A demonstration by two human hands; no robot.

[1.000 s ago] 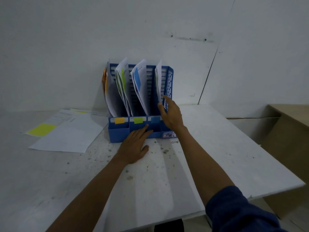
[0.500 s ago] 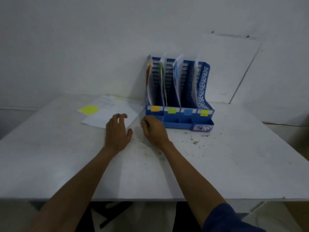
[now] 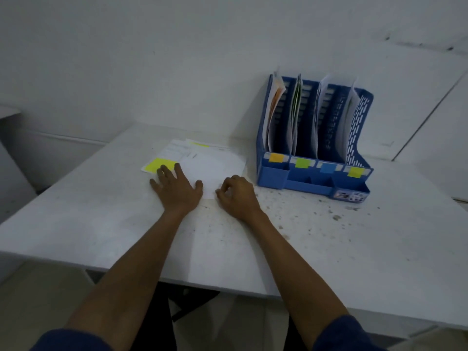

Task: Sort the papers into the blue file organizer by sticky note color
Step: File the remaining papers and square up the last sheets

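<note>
The left hand (image 3: 177, 191) lay flat and open on the top sheet (image 3: 212, 168) of the loose papers at mid-frame, its fingertips just beside that sheet's yellow sticky note (image 3: 160, 165). The right hand (image 3: 238, 198) sat with curled fingers at the sheet's near right corner; whether it had actually pinched the paper could not be told. The blue file organizer (image 3: 311, 184) stood upright on the bench (image 3: 329, 249), right of centre, with papers already in all four slots.

Several things could have gone wrong from here. More sheets lay under the top one, one of them showing a second yellow note (image 3: 200, 144) further up the frame, so a lift at the corner might have dragged two sheets together, or slid the pile if the flat left hand eased off. The note sat at the far left edge of the sheet; a fingertip brushing it could have peeled it and lost the colour cue. In the dim light the yellow label (image 3: 355, 171) at the organizer's far right and the green label (image 3: 301, 163) looked alike, so a misfile seemed possible. A limp sheet could also have caught on papers already leaning in the slot and buckled.
</note>
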